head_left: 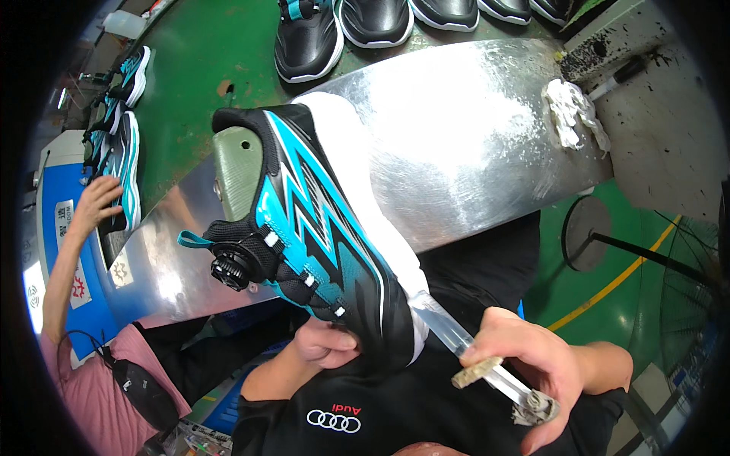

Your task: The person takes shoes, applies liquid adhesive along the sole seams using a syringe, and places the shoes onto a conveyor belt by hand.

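Note:
A black and turquoise sneaker [323, 213] with a white sole [357, 167] is tilted on its side in front of me, its toe toward my body. Inside it sits a green shoe last [237, 171], and a round black lacing dial [232, 266] shows on the tongue. My left hand [327, 343] is closed on the sneaker near the toe, its fingers partly hidden behind it. In my right hand [528, 349] is a clear syringe [442, 323], with wrapping on its flange and plunger end. The syringe's front end meets the sole's edge near the toe.
Below the sneaker lies a shiny metal plate [471, 114], with a crumpled white cloth [570, 114] at its right end. Several black shoes [308, 42] stand along the far side. At left, a co-worker's hand [97, 199] touches another sneaker [125, 171]. A fan [684, 266] stands right.

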Motion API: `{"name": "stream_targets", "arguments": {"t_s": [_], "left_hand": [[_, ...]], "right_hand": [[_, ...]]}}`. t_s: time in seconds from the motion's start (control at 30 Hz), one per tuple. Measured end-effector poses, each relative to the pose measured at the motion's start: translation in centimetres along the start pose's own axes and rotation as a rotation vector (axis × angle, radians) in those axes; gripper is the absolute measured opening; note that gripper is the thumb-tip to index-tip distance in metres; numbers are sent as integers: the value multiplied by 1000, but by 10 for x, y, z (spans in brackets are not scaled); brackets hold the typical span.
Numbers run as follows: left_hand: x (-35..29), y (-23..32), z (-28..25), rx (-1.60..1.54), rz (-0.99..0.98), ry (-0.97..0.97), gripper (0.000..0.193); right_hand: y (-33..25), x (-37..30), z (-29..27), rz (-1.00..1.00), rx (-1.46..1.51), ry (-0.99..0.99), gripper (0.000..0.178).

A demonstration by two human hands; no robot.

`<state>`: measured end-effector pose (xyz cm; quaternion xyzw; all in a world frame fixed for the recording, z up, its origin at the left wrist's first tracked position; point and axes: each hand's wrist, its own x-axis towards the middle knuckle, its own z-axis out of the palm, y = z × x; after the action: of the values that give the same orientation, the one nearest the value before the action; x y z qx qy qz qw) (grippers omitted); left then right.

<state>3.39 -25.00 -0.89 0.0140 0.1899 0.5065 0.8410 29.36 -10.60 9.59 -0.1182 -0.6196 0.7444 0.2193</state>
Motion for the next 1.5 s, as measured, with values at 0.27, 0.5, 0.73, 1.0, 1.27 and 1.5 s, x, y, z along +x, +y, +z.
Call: {"name": "stream_targets", "arguments": {"t_s": [0.27,0.5,0.73,1.0,1.27,1.5], "left_hand": [[55,-2,28,-126,-191,-43,46],[97,-3,45,-45,-145,-121,40],[121,-5,51,-76,-55,-166,30],[133,0,67,-147,-44,-168,30],[133,5,86,-190,-3,-203,35],[129,5,95,-221,8,-211,34]], "right_hand": [[-46,-34,0,92,-170,32,87],[-63,-53,1,-18,-333,50,95],[-42,-67,6,-108,-359,255,86],[-36,-55,8,-165,-608,238,83],[-15,-39,16,-321,-905,298,66],[1,-40,17,-378,-1044,295,59]]}}
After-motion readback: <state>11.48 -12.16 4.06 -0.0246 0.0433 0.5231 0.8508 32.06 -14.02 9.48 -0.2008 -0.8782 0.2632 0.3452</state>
